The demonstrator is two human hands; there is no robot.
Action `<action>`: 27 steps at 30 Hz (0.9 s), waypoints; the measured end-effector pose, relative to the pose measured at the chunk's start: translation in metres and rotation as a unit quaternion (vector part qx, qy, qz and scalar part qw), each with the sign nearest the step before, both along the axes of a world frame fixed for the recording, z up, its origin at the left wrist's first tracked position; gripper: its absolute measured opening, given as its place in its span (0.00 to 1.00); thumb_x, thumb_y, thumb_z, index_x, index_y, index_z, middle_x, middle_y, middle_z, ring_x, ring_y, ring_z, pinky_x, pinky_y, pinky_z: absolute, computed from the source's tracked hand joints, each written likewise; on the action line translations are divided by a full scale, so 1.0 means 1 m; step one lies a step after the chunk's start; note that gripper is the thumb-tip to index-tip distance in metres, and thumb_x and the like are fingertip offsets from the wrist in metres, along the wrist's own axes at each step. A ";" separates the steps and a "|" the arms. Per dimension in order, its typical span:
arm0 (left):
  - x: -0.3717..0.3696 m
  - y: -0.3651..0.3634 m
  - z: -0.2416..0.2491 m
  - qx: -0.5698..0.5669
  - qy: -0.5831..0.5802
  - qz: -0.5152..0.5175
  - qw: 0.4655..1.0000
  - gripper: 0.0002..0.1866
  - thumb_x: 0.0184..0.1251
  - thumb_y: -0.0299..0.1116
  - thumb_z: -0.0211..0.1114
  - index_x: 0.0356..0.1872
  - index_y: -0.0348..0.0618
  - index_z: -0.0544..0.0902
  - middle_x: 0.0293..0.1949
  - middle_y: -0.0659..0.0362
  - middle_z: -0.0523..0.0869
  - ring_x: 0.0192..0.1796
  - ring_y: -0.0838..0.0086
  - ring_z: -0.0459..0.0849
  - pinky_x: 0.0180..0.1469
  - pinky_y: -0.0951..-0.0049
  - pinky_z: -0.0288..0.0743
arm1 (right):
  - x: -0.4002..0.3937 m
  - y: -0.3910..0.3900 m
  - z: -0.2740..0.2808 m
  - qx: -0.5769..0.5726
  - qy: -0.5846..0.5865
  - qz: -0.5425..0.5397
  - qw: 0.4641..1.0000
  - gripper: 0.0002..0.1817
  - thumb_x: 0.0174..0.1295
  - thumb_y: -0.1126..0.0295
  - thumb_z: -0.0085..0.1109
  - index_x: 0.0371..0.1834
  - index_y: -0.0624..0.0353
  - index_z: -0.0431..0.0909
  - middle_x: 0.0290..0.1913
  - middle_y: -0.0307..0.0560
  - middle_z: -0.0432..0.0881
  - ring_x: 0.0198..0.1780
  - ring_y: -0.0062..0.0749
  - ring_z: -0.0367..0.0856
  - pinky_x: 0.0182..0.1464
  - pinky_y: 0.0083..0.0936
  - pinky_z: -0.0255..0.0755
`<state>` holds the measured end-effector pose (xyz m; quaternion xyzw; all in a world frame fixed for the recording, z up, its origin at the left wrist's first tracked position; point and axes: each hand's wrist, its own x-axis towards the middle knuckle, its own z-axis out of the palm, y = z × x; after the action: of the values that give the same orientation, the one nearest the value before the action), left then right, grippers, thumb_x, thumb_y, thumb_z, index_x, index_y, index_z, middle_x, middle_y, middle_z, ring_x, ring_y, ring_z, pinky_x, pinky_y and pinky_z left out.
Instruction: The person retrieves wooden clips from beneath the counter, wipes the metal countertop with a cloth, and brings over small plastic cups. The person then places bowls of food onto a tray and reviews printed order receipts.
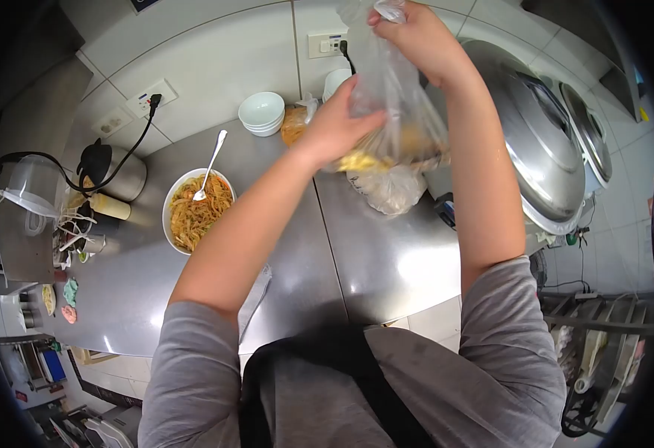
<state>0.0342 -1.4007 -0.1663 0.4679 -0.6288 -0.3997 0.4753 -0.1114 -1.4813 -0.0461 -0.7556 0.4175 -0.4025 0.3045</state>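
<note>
A clear plastic bag (394,97) with yellow and brownish food in its bottom hangs over the steel counter. My right hand (420,41) is closed on the gathered top of this bag. Lower down, my left hand (338,131) curves around the bag's left side, its thumb across the front and some fingers hidden. Below and behind the held bag lies another plastic bag (390,193) with pale contents. To the left of my left forearm stands a white bowl (167,224) of shredded orange-brown food (196,213), with a metal fork (211,164) resting in it.
Stacked white bowls (261,112) stand by the wall, next to a bag of orange food (293,127). A large domed metal lid (543,142) is on the right. At the left are a metal pot (129,175), a squeeze bottle (110,207) and a black power cord (136,142).
</note>
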 end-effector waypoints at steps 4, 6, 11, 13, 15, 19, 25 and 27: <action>-0.046 -0.059 -0.022 -0.168 -0.098 0.136 0.971 0.29 0.62 0.34 0.67 0.61 0.30 0.71 0.54 0.40 0.80 0.57 0.47 0.79 0.60 0.58 0.73 | -0.009 -0.035 -0.002 -0.141 0.210 -0.132 0.959 0.16 0.57 0.66 0.63 0.46 0.63 0.81 0.54 0.58 0.82 0.53 0.50 0.82 0.53 0.36 0.75; -0.049 -0.074 -0.031 -0.148 -0.110 0.148 0.972 0.25 0.64 0.33 0.66 0.59 0.31 0.73 0.53 0.41 0.81 0.56 0.48 0.80 0.58 0.59 0.74 | -0.012 -0.044 -0.019 -0.185 0.260 -0.171 0.932 0.19 0.58 0.64 0.64 0.48 0.66 0.79 0.48 0.57 0.85 0.50 0.48 0.83 0.51 0.35 0.75; -0.057 -0.082 -0.054 -0.139 -0.118 0.185 0.966 0.24 0.64 0.31 0.65 0.59 0.31 0.72 0.51 0.40 0.83 0.54 0.47 0.81 0.57 0.59 0.74 | -0.011 -0.059 -0.039 -0.179 0.306 -0.179 0.918 0.23 0.55 0.65 0.63 0.53 0.67 0.77 0.51 0.63 0.82 0.54 0.57 0.80 0.57 0.40 0.74; -0.066 -0.091 -0.064 -0.146 -0.088 0.181 0.969 0.32 0.66 0.34 0.64 0.67 0.29 0.65 0.54 0.37 0.81 0.57 0.45 0.80 0.59 0.58 0.73 | -0.012 -0.090 -0.052 -0.204 0.324 -0.196 0.903 0.20 0.55 0.67 0.61 0.50 0.68 0.78 0.50 0.63 0.83 0.53 0.56 0.81 0.57 0.41 0.74; -0.078 -0.093 -0.058 -0.034 -0.128 0.119 0.984 0.34 0.66 0.34 0.63 0.68 0.27 0.61 0.58 0.34 0.76 0.61 0.44 0.76 0.63 0.58 0.70 | -0.013 -0.101 -0.071 -0.224 0.343 -0.212 0.887 0.18 0.55 0.69 0.60 0.47 0.68 0.80 0.48 0.63 0.83 0.53 0.56 0.81 0.56 0.41 0.75; -0.071 -0.074 -0.056 0.021 -0.171 0.014 0.985 0.38 0.68 0.37 0.61 0.71 0.22 0.54 0.65 0.30 0.68 0.69 0.44 0.67 0.70 0.60 0.64 | -0.011 -0.083 -0.109 -0.138 0.446 -0.169 0.868 0.14 0.56 0.76 0.56 0.46 0.66 0.81 0.49 0.64 0.82 0.48 0.56 0.84 0.52 0.39 0.79; 0.035 0.119 -0.042 -0.160 -0.245 0.004 0.956 0.20 0.63 0.26 0.64 0.57 0.38 0.79 0.60 0.44 0.78 0.63 0.53 0.76 0.64 0.60 0.70 | -0.035 0.120 -0.137 -0.253 0.108 -0.044 0.960 0.20 0.55 0.74 0.64 0.54 0.59 0.77 0.55 0.52 0.80 0.55 0.51 0.79 0.57 0.40 0.74; 0.107 0.204 -0.114 -0.208 -0.293 0.006 0.933 0.15 0.55 0.18 0.62 0.44 0.40 0.85 0.45 0.50 0.86 0.47 0.57 0.84 0.50 0.61 0.77 | -0.059 0.181 -0.195 -0.205 0.046 0.067 0.975 0.12 0.55 0.73 0.62 0.43 0.58 0.81 0.46 0.52 0.80 0.48 0.48 0.80 0.48 0.40 0.76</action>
<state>0.1415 -1.1963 -0.2802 0.4586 -0.8066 -0.1024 0.3585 -0.1705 -1.3003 -0.2416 -0.8460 0.2882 -0.4227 0.1502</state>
